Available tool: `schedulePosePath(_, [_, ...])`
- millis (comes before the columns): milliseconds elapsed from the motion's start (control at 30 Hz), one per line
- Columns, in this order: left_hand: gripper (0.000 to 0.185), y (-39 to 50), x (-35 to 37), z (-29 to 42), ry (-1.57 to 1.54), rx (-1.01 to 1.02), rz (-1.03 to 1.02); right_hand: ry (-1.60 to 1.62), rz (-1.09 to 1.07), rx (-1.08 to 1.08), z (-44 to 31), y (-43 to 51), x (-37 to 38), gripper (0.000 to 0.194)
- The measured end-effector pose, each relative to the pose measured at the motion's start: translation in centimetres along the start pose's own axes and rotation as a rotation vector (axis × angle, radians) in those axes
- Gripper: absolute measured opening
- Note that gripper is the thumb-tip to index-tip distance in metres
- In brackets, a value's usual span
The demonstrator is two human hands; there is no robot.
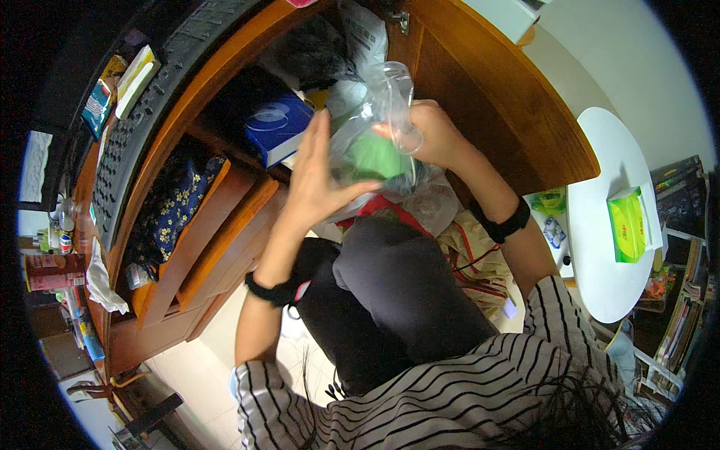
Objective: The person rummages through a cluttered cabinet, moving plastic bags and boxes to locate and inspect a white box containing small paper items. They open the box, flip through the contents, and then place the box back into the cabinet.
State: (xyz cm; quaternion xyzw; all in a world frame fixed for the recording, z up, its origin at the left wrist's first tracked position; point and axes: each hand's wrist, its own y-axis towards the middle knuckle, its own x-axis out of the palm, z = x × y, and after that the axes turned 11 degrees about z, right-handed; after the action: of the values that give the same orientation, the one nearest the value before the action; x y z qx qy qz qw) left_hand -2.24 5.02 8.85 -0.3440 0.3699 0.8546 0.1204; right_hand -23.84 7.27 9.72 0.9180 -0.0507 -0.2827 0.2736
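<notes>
My right hand [433, 132] grips the upper part of a clear plastic bag [388, 90] with a green item [378, 157] inside. My left hand [316, 180] is spread along the bag's left side, fingers pointing up and thumb reaching under it; whether it touches the plastic is blurred. The bag is above my knees, in front of the open wooden cabinet. A blue box [278, 126] lies in the cabinet just left of my left hand. Behind the bag are a grey-white plastic bag [365, 34] and a black plastic bag [315, 50].
An open wooden cabinet door [495, 90] rises at the right. Pulled-out drawers [208, 247] stand at the left, below the desk with a black keyboard [121, 169]. A beige cloth bag with red trim [472, 253] is beside my legs. A green tissue pack [627, 225] sits on a white table [590, 146].
</notes>
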Motion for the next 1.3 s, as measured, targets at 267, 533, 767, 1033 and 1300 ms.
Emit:
schedulePosePath(267, [0.019, -1.5, 4.2, 1.1, -0.627, -0.451, 0.068, 0.096, -0.242, 0.059, -1.7, 3.7, 1.2, 0.046])
schedulePosePath(533, [0.025, -3.5, 6.2, 0.0, -0.412, -0.454, 0.314, 0.233, -0.987, 0.423, 8.4, 13.1, 1.8, 0.084])
schedulePosePath(767, [0.005, -6.1, 5.3, -1.6, -0.348, -0.38, 0.164, -0.514, -0.121, 0.68, 27.1, 17.3, 16.6, 0.068])
schedulePosePath(1033, [0.011, -8.9, 5.0, -4.1, -0.502, -0.602, 0.223, -0.452, -0.003, 0.663, 33.9, 14.6, 23.5, 0.062])
schedulePosePath(1300, [0.009, -8.5, 5.3, -3.4, -0.468, -0.621, 0.264, -0.076, 0.156, 0.165, 21.3, 6.5, 11.0, 0.036])
